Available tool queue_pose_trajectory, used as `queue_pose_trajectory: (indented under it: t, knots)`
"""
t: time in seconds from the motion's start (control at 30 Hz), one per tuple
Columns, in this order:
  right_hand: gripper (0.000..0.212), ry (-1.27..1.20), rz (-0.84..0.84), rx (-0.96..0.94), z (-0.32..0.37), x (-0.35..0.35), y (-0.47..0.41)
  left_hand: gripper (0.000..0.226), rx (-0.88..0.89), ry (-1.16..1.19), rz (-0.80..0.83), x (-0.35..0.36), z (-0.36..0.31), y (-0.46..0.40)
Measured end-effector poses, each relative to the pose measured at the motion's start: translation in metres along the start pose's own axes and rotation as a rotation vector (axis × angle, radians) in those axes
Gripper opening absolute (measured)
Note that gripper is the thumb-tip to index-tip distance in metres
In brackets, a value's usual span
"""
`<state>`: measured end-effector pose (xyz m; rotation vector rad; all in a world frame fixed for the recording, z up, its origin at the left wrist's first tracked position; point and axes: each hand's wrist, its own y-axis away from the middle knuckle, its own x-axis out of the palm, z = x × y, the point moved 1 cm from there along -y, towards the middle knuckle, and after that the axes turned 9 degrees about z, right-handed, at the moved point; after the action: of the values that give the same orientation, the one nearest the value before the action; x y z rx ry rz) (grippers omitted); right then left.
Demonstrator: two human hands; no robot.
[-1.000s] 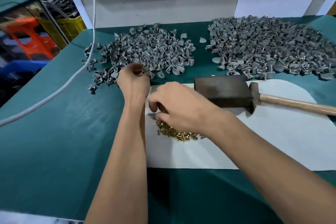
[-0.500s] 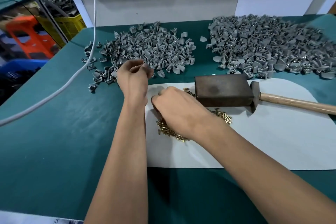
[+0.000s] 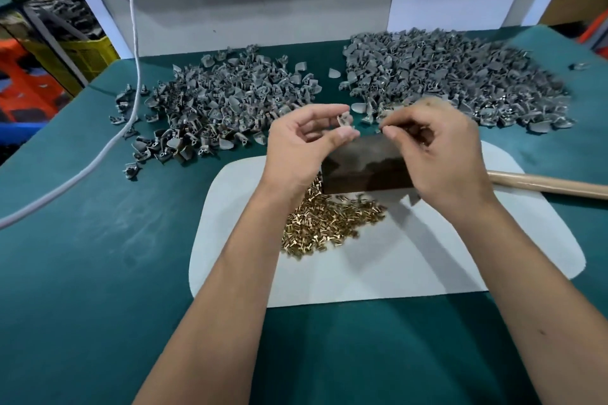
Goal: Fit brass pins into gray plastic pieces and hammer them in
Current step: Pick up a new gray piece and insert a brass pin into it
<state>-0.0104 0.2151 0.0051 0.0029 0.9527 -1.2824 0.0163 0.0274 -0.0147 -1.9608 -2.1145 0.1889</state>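
My left hand [image 3: 301, 145] pinches one gray plastic piece [image 3: 344, 118] between thumb and fingers, raised above the mallet. My right hand [image 3: 434, 145] is close beside it, thumb and forefinger pinched together near the piece; whatever they hold is too small to make out. A heap of brass pins [image 3: 329, 223] lies on the white mat [image 3: 427, 256] under my wrists. The dark block head of the mallet [image 3: 365, 168] rests on the mat, its wooden handle [image 3: 546, 186] running right. Two heaps of gray pieces lie beyond: a left heap [image 3: 217, 105] and a larger right heap [image 3: 454, 76].
The green table [image 3: 82, 256] carries everything. A white cable [image 3: 98, 158] hangs from above and trails across the left side. A grey backboard [image 3: 263, 3] closes the far edge. Yellow and orange crates [image 3: 49, 69] stand off the table at left.
Both hands rose from the table and met above the mallet. My left hand brought a gray piece from the left heap; my right hand left the pin heap, uncovering it.
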Motion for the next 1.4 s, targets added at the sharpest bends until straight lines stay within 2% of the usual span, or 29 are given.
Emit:
queue_pose_trajectory:
  t: [0.1,0.27,0.43,0.8,1.0,1.17,1.4]
  knots:
    - [0.012,-0.099,-0.054,0.015,-0.004,0.003,0.003,0.034,0.019,-0.008,0.096,0.008,0.003,0.003]
    - [0.013,-0.281,-0.040,0.018,-0.004,0.010,0.005,0.033,0.024,-0.007,0.109,0.010,0.005,0.005]
    - [0.013,-0.220,-0.008,0.027,-0.004,0.013,0.006,0.035,0.023,-0.016,0.142,0.009,0.005,0.003]
    - [0.018,-0.125,-0.089,-0.119,0.004,0.012,0.008,0.035,0.005,0.038,0.174,0.011,0.006,0.003]
    - [0.017,-0.093,-0.066,-0.131,0.001,0.013,0.008,0.034,-0.005,0.027,0.168,0.010,0.007,0.003]
    - [0.026,-0.095,-0.013,-0.149,0.000,0.014,0.009,0.033,-0.010,0.020,0.173,0.011,0.006,0.004]
    - [0.024,-0.037,-0.017,-0.210,0.004,0.017,0.012,0.032,-0.022,0.020,0.169,0.008,0.003,0.004]
